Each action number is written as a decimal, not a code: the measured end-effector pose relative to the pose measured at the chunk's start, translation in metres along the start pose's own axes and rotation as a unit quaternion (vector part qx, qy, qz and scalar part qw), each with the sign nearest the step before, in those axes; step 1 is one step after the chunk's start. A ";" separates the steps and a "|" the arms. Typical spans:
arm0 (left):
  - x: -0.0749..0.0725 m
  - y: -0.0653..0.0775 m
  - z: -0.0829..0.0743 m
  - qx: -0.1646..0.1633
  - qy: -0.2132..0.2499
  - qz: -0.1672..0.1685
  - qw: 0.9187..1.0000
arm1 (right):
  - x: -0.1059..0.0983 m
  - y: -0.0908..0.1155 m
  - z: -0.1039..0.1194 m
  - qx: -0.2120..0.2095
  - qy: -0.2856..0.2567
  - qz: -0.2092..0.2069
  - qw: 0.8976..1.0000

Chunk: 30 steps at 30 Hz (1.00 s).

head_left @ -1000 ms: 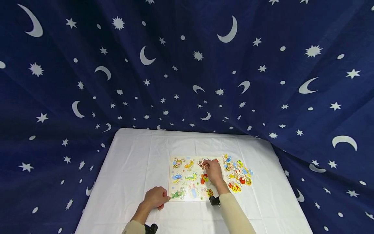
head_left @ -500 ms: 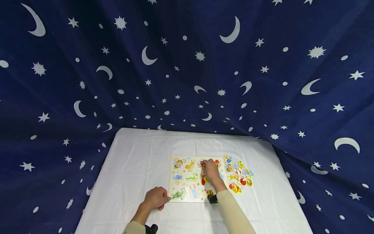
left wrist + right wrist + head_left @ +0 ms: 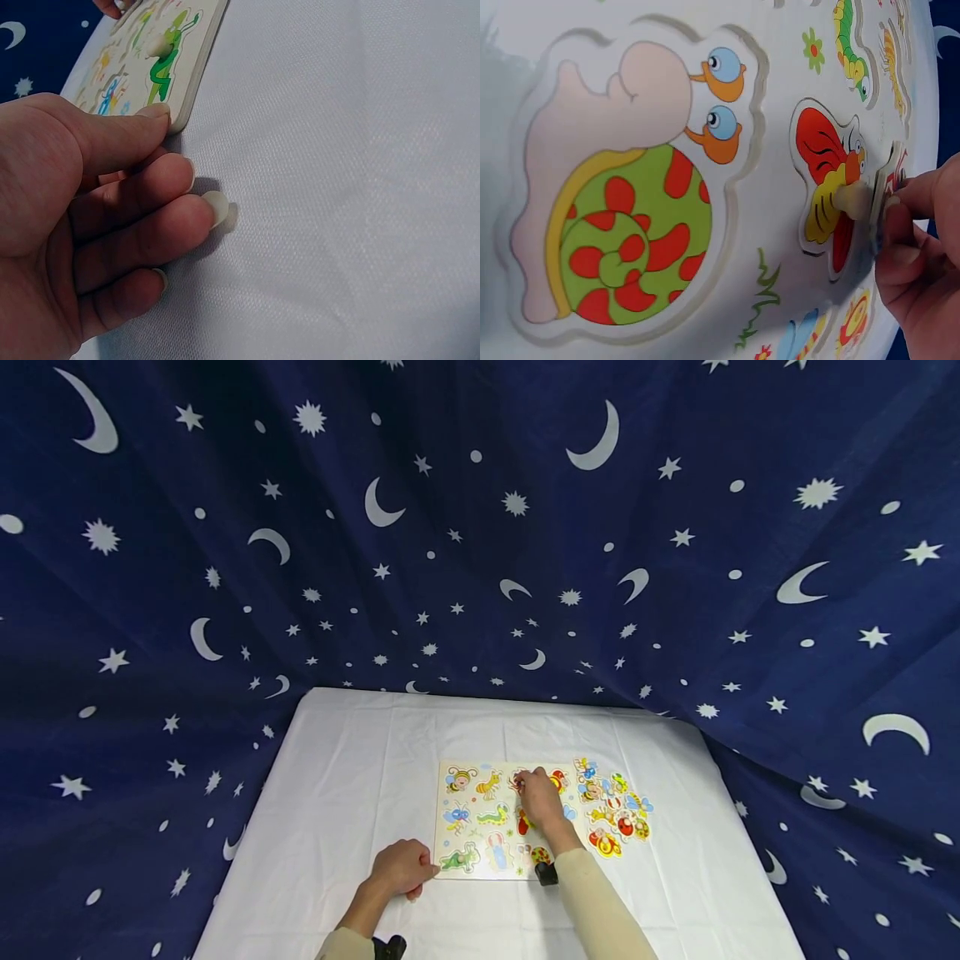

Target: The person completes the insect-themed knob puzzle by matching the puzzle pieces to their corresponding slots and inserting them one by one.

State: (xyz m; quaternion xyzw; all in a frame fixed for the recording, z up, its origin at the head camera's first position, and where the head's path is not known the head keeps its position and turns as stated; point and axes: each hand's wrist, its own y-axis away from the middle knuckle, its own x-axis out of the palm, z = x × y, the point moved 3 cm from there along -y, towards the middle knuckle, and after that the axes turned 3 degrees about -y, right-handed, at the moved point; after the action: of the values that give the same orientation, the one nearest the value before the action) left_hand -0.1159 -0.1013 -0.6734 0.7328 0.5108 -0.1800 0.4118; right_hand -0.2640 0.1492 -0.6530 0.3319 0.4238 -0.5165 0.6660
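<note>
1. The right hand (image 3: 542, 799) has its fingers pinched on one puzzle piece (image 3: 887, 176), tipped edge-on above the far row of the puzzle board (image 3: 483, 874). Gripped that way, I'd guess, it can be turned; its drawing is mostly hidden from me.
2. The left hand (image 3: 402, 866) grasps nothing: its fingers curl loosely on the desk (image 3: 352, 760), while the thumb meets the board's near left corner. It may be steadying the board, though I can't tell whether it presses.
3. The other loose pieces (image 3: 626, 824) lie bunched and overlapping just right of the board, probably to suit the right hand's reach.
4. The grasshopper piece (image 3: 166, 64) sits in its outline, with a pale knob (image 3: 158, 46) standing up, presumably for pinching. The red-winged piece (image 3: 825, 202) wears one too.
5. The snail (image 3: 641, 232), nearer the person, shows no knob, so I take it for a printed, unfilled recess.
</note>
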 end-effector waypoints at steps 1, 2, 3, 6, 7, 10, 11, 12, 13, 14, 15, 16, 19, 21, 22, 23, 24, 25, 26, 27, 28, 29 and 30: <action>0.000 0.000 -0.001 0.001 0.001 0.000 1.000 | 0.001 0.000 -0.001 0.002 0.005 -0.001 1.000; 0.000 0.001 -0.002 0.002 0.001 0.001 1.000 | 0.001 0.000 -0.001 0.004 0.008 -0.001 1.000; 0.000 0.001 -0.002 0.003 0.003 0.001 1.000 | 0.001 0.000 -0.001 0.005 0.011 -0.003 1.000; 0.000 0.000 -0.003 0.007 0.004 0.000 1.000 | 0.002 0.000 -0.002 0.004 0.017 -0.007 1.000; 0.000 0.000 -0.002 0.007 0.003 -0.001 1.000 | 0.002 0.001 -0.002 0.004 0.021 -0.007 1.000; 0.000 -0.001 0.000 0.005 0.000 -0.003 1.000 | 0.002 0.002 -0.002 0.001 0.032 -0.011 0.999; 0.000 -0.002 0.001 0.004 -0.002 -0.004 1.000 | 0.003 0.003 -0.002 0.000 0.037 -0.011 0.999; 0.000 -0.002 0.001 0.004 -0.001 -0.005 1.000 | 0.003 0.003 -0.002 -0.001 0.043 -0.012 0.999; 0.000 -0.002 0.002 0.004 0.000 -0.004 1.000 | 0.003 0.004 -0.002 -0.002 0.048 -0.015 0.999; 0.000 -0.002 0.002 0.003 0.000 -0.003 1.000 | 0.003 0.004 -0.002 -0.003 0.050 -0.018 0.999; 0.000 -0.002 0.002 0.004 0.001 -0.003 1.000 | 0.002 0.003 -0.002 -0.005 0.051 -0.023 0.998; 0.000 -0.002 0.002 0.003 0.002 -0.002 1.000 | 0.002 0.003 -0.002 -0.005 0.049 -0.025 0.998; 0.000 0.000 0.001 0.004 0.004 0.002 1.000 | 0.002 0.001 -0.004 -0.004 0.039 -0.039 0.998; 0.001 0.001 0.000 0.005 0.006 0.003 1.000 | 0.002 -0.001 -0.006 -0.006 0.033 -0.049 0.998; 0.001 0.001 0.000 0.007 0.006 0.002 1.000 | 0.002 -0.001 -0.007 -0.007 0.031 -0.053 0.998; 0.001 0.001 -0.001 0.009 0.007 0.001 1.000 | 0.001 -0.002 -0.007 -0.011 0.032 -0.060 0.998; 0.001 0.001 -0.001 0.009 0.008 0.001 1.000 | 0.002 -0.003 -0.007 -0.016 0.036 -0.066 0.997; 0.000 0.001 -0.001 0.010 0.009 -0.001 1.000 | 0.001 -0.004 -0.007 -0.019 0.039 -0.069 0.997; 0.000 0.001 -0.001 0.011 0.007 -0.003 1.000 | 0.001 -0.004 -0.006 -0.023 0.042 -0.069 0.996; 0.000 0.001 -0.001 0.012 0.007 -0.003 1.000 | 0.001 -0.005 -0.005 -0.023 0.044 -0.067 0.997; 0.000 0.000 -0.001 0.011 0.008 -0.004 1.000 | 0.001 -0.005 -0.004 -0.025 0.049 -0.065 0.996; 0.000 0.000 -0.002 0.010 0.009 -0.004 1.000 | 0.001 -0.006 -0.004 -0.024 0.055 -0.060 0.996; 0.000 0.000 -0.001 0.009 0.010 -0.003 1.000 | 0.001 -0.006 -0.003 -0.021 0.056 -0.052 0.997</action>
State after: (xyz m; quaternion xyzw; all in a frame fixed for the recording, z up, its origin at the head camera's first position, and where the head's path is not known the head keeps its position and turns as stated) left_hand -0.1158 -0.1003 -0.6725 0.7365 0.5155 -0.1789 0.3998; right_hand -0.2702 0.1500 -0.6555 0.3237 0.4882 -0.5217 0.6203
